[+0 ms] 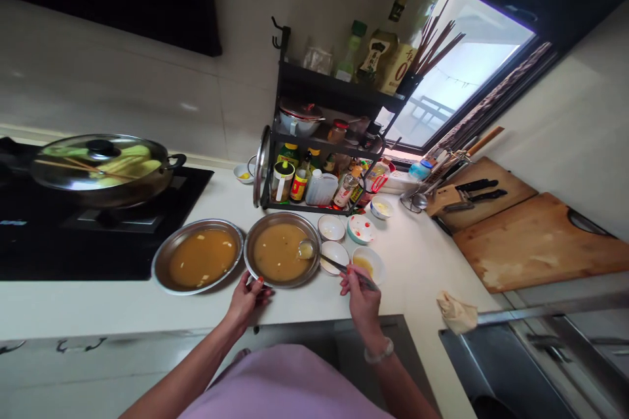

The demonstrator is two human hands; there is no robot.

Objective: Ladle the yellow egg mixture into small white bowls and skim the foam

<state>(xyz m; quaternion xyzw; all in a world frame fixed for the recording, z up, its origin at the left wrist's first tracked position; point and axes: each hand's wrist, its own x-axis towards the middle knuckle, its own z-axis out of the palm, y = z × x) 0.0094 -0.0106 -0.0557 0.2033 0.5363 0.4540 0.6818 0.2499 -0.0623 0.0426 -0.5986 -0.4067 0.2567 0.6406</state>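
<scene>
- While the right hand [364,296] holds a ladle [335,264] by its dark handle, the left hand [248,300] touches the near left edge of the right dish [249,250]; some of its fingers are hidden by the rim, so I cannot tell how firmly they close.
- Tilted, the ladle reaches leftward over two small bowls, and its cup sits at the right side of the right dish, holding some pale liquid.
- Brown liquid [278,243] with a few light bits fills much of the right dish, which stands on the white counter [98,306].
- Just left of it is the left dish [160,265], also metal, with more orange-brown liquid and pale pieces.
- Right of the right dish are three white bowls [322,222] and a red-patterned bowl [350,236]; the white bowl nearest the right hand contains yellowish liquid.
- On the black stove [29,249], a pan [105,195] is covered by a glass lid [63,147], with pale green pieces and wooden sticks visible through it.
- Behind the dishes, a black rack [339,90] bears bottles [298,184] and jars.
- Against the right wall lean wooden boards [545,242], near knives [477,186].
</scene>
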